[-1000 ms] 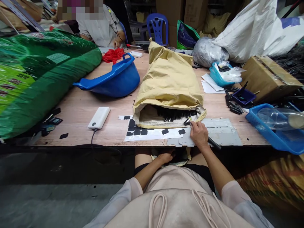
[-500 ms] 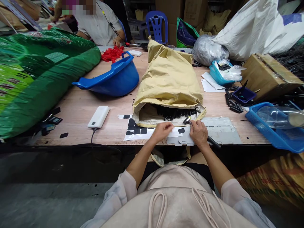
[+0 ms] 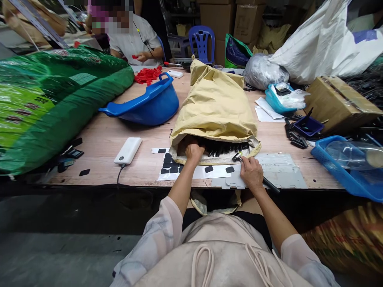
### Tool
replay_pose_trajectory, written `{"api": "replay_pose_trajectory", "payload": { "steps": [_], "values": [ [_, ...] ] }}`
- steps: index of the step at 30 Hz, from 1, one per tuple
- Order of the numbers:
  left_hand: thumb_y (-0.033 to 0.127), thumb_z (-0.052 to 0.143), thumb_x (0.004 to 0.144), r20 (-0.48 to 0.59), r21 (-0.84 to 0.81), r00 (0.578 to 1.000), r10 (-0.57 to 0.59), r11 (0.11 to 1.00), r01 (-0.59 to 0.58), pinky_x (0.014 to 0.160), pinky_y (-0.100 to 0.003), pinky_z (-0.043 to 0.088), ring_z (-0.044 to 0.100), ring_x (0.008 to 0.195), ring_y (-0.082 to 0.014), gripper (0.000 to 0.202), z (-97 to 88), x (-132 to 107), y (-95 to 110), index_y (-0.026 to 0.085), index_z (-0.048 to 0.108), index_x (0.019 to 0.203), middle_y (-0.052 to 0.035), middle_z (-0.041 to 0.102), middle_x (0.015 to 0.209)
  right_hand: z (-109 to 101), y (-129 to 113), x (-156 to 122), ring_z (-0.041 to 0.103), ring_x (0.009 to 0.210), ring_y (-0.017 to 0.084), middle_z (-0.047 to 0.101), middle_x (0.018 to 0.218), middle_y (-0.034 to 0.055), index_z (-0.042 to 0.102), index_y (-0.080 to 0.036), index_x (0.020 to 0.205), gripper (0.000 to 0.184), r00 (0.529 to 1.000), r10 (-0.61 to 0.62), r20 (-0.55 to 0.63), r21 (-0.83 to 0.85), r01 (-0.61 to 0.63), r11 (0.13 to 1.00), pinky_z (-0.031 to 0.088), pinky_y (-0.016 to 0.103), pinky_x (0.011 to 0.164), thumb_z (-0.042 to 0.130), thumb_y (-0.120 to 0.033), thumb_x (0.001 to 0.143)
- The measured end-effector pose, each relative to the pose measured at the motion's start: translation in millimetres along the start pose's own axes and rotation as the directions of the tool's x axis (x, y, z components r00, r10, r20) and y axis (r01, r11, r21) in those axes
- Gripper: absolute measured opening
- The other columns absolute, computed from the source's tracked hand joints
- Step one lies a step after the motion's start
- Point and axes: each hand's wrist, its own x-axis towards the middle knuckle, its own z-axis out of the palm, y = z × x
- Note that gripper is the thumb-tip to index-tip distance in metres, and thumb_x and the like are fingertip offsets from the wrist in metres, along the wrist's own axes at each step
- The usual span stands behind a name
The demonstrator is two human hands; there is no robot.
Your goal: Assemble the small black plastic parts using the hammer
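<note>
My left hand (image 3: 194,151) reaches into the mouth of a yellow sack (image 3: 218,107) that lies on the table; its fingers are hidden inside. Dark, slender black pieces (image 3: 223,149) fill the sack's opening beside it. My right hand (image 3: 251,173) is closed round a small hammer (image 3: 271,185), its metal head pointing left at the sack's edge and its black handle sticking out toward me. Under and left of the sack's mouth is a white sheet (image 3: 197,173) bearing several black rounded patches (image 3: 167,159). A grey board (image 3: 283,169) lies beneath my right hand.
Left of the sack are a blue basin (image 3: 149,105), a white power bank (image 3: 128,151) with a cable and a large green bag (image 3: 74,103). On the right stand a blue basket (image 3: 344,171), a carton (image 3: 344,97) and a purple tray (image 3: 308,126). A person (image 3: 134,38) sits opposite, handling something red.
My left hand has moved from above the white sheet forward into the sack. Another black patch now shows on the sheet where it was. My right hand still grips the hammer.
</note>
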Motion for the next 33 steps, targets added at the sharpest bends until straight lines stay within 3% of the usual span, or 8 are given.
{"api": "replay_pose_trajectory", "payload": {
  "steps": [3,5,8,10,12,17,26,33],
  "values": [
    [0.033,0.070,0.087,-0.085,0.010,0.996,-0.037,0.999,0.038,0.082,-0.042,0.055,0.073,0.098,-0.0364,0.023,-6.6,-15.4,-5.0,0.013,0.076,0.096,-0.0206,0.076,0.096,-2.3,-0.8,0.3,0.047,0.092,0.024,0.061,0.099,0.0093,0.068,-0.021,0.127,0.033,1.000,0.002,0.031,0.008,-0.002,1.000,0.033,0.034,0.075,0.051,-0.023,0.099],
    [0.030,0.067,0.089,-0.150,-0.063,0.979,0.136,0.987,-0.147,0.083,-0.037,0.054,0.071,0.095,-0.0293,0.022,-9.1,-30.6,-10.9,0.015,0.074,0.104,-0.0155,0.074,0.100,-3.4,-1.7,0.5,0.047,0.092,0.024,0.061,0.100,0.0097,0.068,-0.021,0.127,0.033,0.999,0.011,0.041,0.006,-0.011,1.000,0.033,0.034,0.075,0.050,-0.023,0.100],
    [0.026,0.066,0.091,-0.073,-0.235,0.873,0.482,0.842,-0.485,0.077,-0.029,0.052,0.065,0.082,-0.0186,0.023,-5.6,-55.5,-21.0,0.019,0.072,0.112,-0.0069,0.072,0.101,-3.7,-2.5,0.8,0.048,0.093,0.025,0.061,0.100,0.0103,0.069,-0.020,0.127,0.033,0.999,0.018,0.042,0.004,-0.018,1.000,0.033,0.035,0.075,0.049,-0.024,0.100],
    [0.028,0.068,0.093,0.030,-0.319,0.782,0.623,0.747,-0.583,0.075,-0.028,0.052,0.063,0.079,-0.0168,0.021,1.5,-68.9,-26.0,0.021,0.073,0.112,-0.0045,0.071,0.098,-3.4,-2.5,1.0,0.048,0.092,0.025,0.061,0.100,0.0103,0.069,-0.020,0.126,0.033,0.999,0.015,0.038,0.002,-0.015,1.000,0.033,0.035,0.075,0.049,-0.024,0.100],
    [0.029,0.070,0.094,0.076,-0.328,0.735,0.674,0.713,-0.620,0.082,-0.031,0.052,0.064,0.087,-0.0192,0.018,10.3,-76.9,-28.3,0.022,0.074,0.110,-0.0047,0.071,0.097,-3.1,-2.3,1.2,0.048,0.092,0.025,0.062,0.100,0.0102,0.070,-0.020,0.126,0.033,0.999,0.013,0.036,0.000,-0.013,1.000,0.034,0.035,0.075,0.050,-0.024,0.100],
    [0.028,0.075,0.091,0.112,-0.240,0.730,0.674,0.731,-0.639,0.097,-0.038,0.050,0.064,0.102,-0.0249,0.016,25.3,-76.8,-27.6,0.022,0.077,0.106,-0.0062,0.071,0.102,-3.8,-2.4,1.6,0.048,0.093,0.025,0.062,0.101,0.0104,0.070,-0.021,0.128,0.034,0.999,0.015,0.043,0.005,-0.015,1.000,0.035,0.036,0.077,0.049,-0.024,0.100],
    [0.029,0.079,0.087,0.146,-0.276,0.742,0.654,0.747,-0.604,0.096,-0.039,0.050,0.064,0.102,-0.0248,0.019,27.1,-71.1,-30.6,0.023,0.078,0.105,-0.0045,0.071,0.103,-2.4,1.1,2.2,0.047,0.092,0.025,0.059,0.101,0.0105,0.069,-0.022,0.131,0.037,0.997,0.023,0.074,0.029,-0.025,0.999,0.035,0.034,0.076,0.049,-0.024,0.100],
    [0.029,0.083,0.083,0.192,-0.257,0.743,0.641,0.764,-0.592,0.092,-0.037,0.048,0.062,0.097,-0.0245,0.020,27.4,-68.9,-29.6,0.025,0.080,0.102,-0.0029,0.070,0.095,-18.7,-4.6,4.1,0.059,0.098,0.025,0.067,0.103,0.0109,0.071,-0.020,0.128,0.036,0.995,0.099,0.022,0.291,-0.101,0.951,0.047,0.035,0.087,0.047,-0.024,0.101]
  ]
}}
